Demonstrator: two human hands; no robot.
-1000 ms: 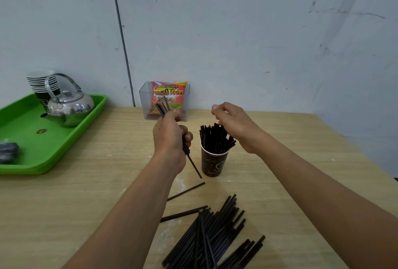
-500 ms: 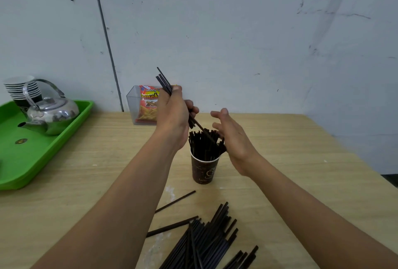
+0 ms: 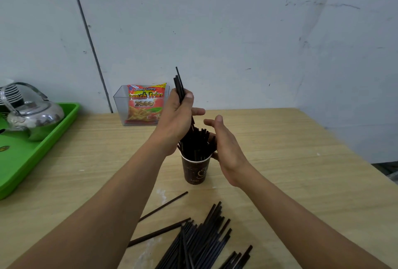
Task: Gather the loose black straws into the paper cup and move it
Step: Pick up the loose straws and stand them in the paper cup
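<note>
1. Far L: green tray (image 3: 25,156) at the table (image 3: 290,161) edge held a steel kettle (image 3: 34,113) w/ a stack of cups (image 3: 11,93) behind it. Prob. parked there, out of the work area.
2. Clear box (image 3: 119,105) against the wall stood a snack packet (image 3: 145,105) upright, front readable: "Kentang Goreng", "French Fries", "2000".
3. Left hand (image 3: 176,122) was raised above the paper cup (image 3: 196,169), fingers (image 3: 197,111) closed round a small bunch of straws (image 3: 179,85). Bunch was held near upright, lower ends pointing into the cup, i.e. lined up to drop in.
4. Paper cup stood mid-table, already packed w/ standing straws (image 3: 198,141). Print on it read "latt…"; the rest was too small to tell.
5. Right hand (image 3: 226,146) was open, fingers relaxed and cupped just beside the standing straws, prob. to fence them in while more went in. Contact w/ the cup: can't tell.
6. Loose straws (image 3: 200,243) lay in a pile at the near edge, so gathering wasn't done and the cup wasn't moved yet.
</note>
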